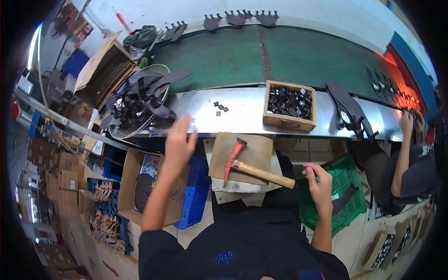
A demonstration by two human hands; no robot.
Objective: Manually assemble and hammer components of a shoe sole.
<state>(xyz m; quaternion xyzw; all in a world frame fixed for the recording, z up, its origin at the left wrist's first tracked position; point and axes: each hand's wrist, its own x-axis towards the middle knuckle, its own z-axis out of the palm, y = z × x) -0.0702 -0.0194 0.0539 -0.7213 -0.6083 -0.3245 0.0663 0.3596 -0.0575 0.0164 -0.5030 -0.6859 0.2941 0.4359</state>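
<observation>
My left hand (180, 143) is raised at the near edge of the metal bench, fingers stretched out and slightly blurred, with nothing visible in it. Beside it a white wire basket (122, 136) is heaped with dark shoe insoles and strap parts (140, 95). My right hand (319, 183) hovers just right of the hammer handle's end, fingers loosely bent and apart, apparently holding nothing. Between my hands a hammer (261, 173) with a red head and wooden handle lies across a brown pad (219, 156). Several small black square pieces (220, 108) lie loose on the bench.
A wooden box (289, 123) of black pieces stands on the metal ledge (242, 116), before a green conveyor belt (312, 56). Dark sandal parts (347, 105) lie right of it. A co-worker (415, 168) sits at right. Below are a green crate (345, 212), blue crate (198, 196) and cardboard box (128, 191).
</observation>
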